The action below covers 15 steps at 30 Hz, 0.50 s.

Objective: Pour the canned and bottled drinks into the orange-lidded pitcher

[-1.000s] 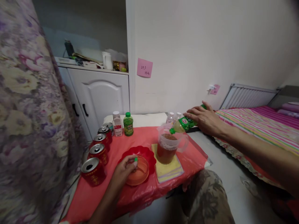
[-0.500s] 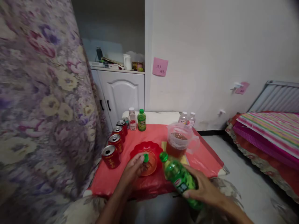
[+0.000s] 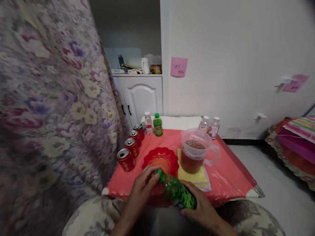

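My right hand (image 3: 199,206) is wrapped round the lower body of a green plastic bottle (image 3: 173,190), tilted with its neck up to the left. At the neck, my left hand (image 3: 145,182) pinches a green bottle cap (image 3: 161,172) between thumb and fingers. The cap is at the bottle's mouth; whether it is threaded on I cannot tell. Just beyond my hands lies a red scalloped bowl (image 3: 173,157) with an orange round piece (image 3: 158,162) inside. To the right, a clear pitcher (image 3: 195,154) of brown liquid stands on a folded yellow cloth (image 3: 205,183).
Several red cans (image 3: 126,160) line the table's left edge. A green-capped bottle (image 3: 157,125) and a white-capped bottle (image 3: 148,124) stand at the back left. Two small bottles (image 3: 214,127) are behind the pitcher. A flowered curtain (image 3: 61,114) hangs close on the left.
My left hand has brought the cap to the bottle's mouth. My right hand has moved the bottle left and tilted it lower. The view has turned slightly left.
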Each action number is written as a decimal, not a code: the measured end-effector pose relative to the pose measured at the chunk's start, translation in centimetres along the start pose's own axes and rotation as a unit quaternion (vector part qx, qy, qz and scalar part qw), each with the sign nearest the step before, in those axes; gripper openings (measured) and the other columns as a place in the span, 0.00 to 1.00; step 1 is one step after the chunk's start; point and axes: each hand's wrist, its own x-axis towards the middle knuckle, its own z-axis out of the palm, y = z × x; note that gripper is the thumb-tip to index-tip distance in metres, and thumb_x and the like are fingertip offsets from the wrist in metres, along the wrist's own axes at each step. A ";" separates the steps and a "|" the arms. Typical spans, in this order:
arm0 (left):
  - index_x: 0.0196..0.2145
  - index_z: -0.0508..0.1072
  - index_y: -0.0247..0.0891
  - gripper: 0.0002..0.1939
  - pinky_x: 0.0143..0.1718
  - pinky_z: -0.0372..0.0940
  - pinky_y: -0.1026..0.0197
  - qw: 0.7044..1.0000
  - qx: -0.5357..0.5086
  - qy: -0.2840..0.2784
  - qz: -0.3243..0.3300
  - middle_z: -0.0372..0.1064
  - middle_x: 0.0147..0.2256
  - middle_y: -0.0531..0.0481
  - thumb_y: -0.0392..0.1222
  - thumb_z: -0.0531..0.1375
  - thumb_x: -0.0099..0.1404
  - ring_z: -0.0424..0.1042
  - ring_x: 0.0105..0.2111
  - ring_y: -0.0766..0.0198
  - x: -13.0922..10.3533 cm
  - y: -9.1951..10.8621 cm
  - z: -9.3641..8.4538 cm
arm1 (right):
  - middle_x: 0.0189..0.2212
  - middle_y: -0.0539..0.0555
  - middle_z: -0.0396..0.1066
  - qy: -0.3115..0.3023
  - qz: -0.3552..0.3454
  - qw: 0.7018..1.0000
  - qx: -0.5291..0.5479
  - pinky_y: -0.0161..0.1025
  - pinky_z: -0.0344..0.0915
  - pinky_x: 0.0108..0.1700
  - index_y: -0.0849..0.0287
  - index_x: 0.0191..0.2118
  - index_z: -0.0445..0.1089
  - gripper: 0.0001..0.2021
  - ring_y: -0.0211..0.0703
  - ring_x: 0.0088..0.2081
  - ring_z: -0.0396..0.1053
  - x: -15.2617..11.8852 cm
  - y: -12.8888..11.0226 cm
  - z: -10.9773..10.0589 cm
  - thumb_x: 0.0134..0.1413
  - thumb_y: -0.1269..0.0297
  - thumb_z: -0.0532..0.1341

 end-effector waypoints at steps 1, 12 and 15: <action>0.42 0.79 0.43 0.15 0.42 0.64 0.58 1.000 0.026 -0.005 0.014 0.76 0.38 0.47 0.52 0.60 0.63 0.73 0.40 0.53 0.0 0.2 0.1 | 0.56 0.53 0.70 0.002 -0.002 1.000 -0.007 0.55 0.60 0.61 0.42 0.61 0.63 0.40 0.59 0.58 0.65 0.1 0.1 0.0 0.38 0.63 0.73; 0.30 0.73 0.39 0.14 0.30 0.53 0.62 0.975 0.220 -0.043 0.003 0.63 0.25 0.55 0.52 0.59 0.65 0.62 0.28 0.62 -0.7 2.6 1.7 | 0.60 0.59 0.65 0.050 -0.025 0.996 -0.074 0.57 0.57 0.63 0.50 0.64 0.59 0.38 0.59 0.61 0.61 -1.8 3.1 1.0 0.45 0.69 0.68; 0.28 0.71 0.39 0.14 0.31 0.54 0.62 0.973 0.226 -0.045 -0.010 0.64 0.26 0.54 0.51 0.59 0.64 0.63 0.29 0.62 -0.8 2.5 2.3 | 0.60 0.60 0.65 0.057 -0.019 0.995 -0.078 0.58 0.57 0.63 0.52 0.63 0.60 0.37 0.59 0.61 0.61 -2.3 3.6 1.2 0.44 0.69 0.68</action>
